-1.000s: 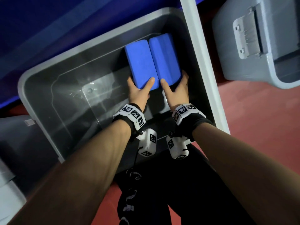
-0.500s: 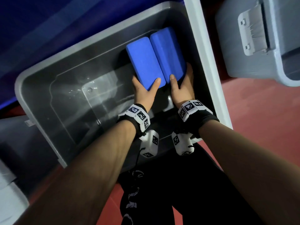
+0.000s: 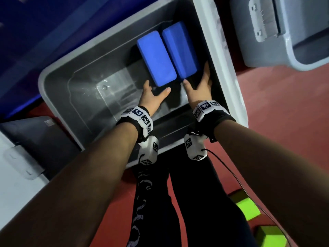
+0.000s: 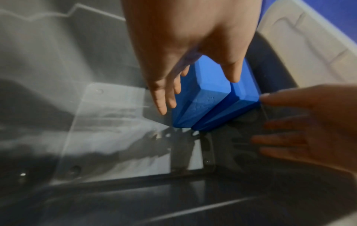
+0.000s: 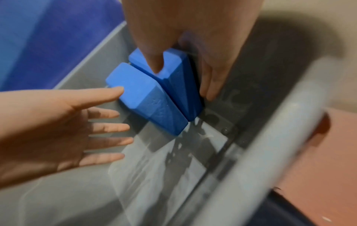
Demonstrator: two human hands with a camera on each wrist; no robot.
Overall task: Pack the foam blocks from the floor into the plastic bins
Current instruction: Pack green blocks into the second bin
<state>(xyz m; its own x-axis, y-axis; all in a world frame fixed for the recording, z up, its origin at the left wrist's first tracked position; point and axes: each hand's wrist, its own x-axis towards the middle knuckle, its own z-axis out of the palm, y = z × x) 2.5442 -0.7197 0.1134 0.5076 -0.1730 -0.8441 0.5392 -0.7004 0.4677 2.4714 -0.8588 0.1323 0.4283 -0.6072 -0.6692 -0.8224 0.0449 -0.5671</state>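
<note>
Since half a second back both hands have let go and slid off the blue foam blocks.

Head view: left hand and right hand sit spread, holding nothing, just short of the left block and right block, which stand side by side in the grey bin. Lime green blocks wait on the floor.

Left wrist view: the blocks lean; they could flop over.

Right wrist view: blurry, so the bin-wall contact stays unclear.
</note>
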